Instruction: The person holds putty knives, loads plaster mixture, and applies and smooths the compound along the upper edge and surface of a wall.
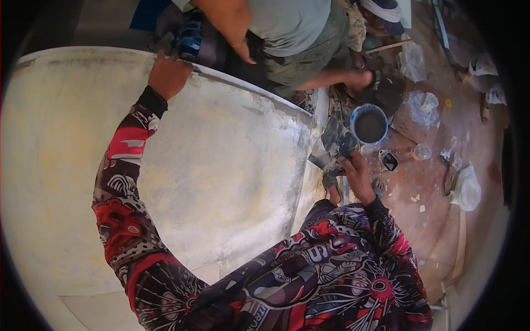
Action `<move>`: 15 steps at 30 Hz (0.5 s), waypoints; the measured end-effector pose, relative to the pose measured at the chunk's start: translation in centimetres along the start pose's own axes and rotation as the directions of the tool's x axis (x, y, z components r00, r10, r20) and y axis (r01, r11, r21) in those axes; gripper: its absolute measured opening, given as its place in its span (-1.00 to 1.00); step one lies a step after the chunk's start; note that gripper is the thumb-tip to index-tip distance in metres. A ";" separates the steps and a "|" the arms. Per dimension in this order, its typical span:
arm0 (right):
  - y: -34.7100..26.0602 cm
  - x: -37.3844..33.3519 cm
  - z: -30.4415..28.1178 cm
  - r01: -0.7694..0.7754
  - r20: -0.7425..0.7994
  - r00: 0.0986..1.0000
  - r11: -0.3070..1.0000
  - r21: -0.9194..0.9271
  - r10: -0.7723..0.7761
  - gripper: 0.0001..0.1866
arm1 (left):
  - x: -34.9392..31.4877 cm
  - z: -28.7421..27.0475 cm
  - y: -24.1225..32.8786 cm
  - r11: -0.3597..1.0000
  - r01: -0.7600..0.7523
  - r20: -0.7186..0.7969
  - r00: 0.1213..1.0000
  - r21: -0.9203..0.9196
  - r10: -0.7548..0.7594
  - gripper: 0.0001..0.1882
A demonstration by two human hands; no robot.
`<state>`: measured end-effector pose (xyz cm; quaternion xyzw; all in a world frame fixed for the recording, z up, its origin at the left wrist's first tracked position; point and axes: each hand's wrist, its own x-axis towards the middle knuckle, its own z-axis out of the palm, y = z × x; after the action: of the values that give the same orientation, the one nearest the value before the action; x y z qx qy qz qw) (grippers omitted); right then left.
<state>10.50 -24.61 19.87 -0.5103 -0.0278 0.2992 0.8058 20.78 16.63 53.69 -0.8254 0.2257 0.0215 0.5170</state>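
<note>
My left hand (167, 76) is closed at the top edge of a pale, patchy wall panel (232, 149), its fingers curled at the rim. A small greyish thing shows just past its fingertips, too unclear to name. Lower right, my right hand (358, 175) grips a flat dark plate (334, 144) smeared with pale plaster, its corner close to the panel's end. Beyond the plate stands a bucket (369, 126) with a blue-and-white rim and grey mix inside.
Another person in a grey shirt (292, 27) works beyond the panel, one leg stretched toward the bucket. On the stained floor lie a small dark tub (388, 161), a clear plastic cup (421, 151), white plastic bags (467, 187) and a wooden strip (460, 245).
</note>
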 end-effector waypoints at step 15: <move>-0.6 1.3 -3.2 -0.013 -0.047 0.999 0.999 -0.031 0.011 -0.71 | -0.8 -3.2 3.8 0.998 -0.019 0.055 0.998 -0.053 0.022 -0.80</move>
<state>12.95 -26.66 18.48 -0.5301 -0.0105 0.2914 0.7963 17.89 12.74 52.20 -0.8354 0.2193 0.0556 0.5009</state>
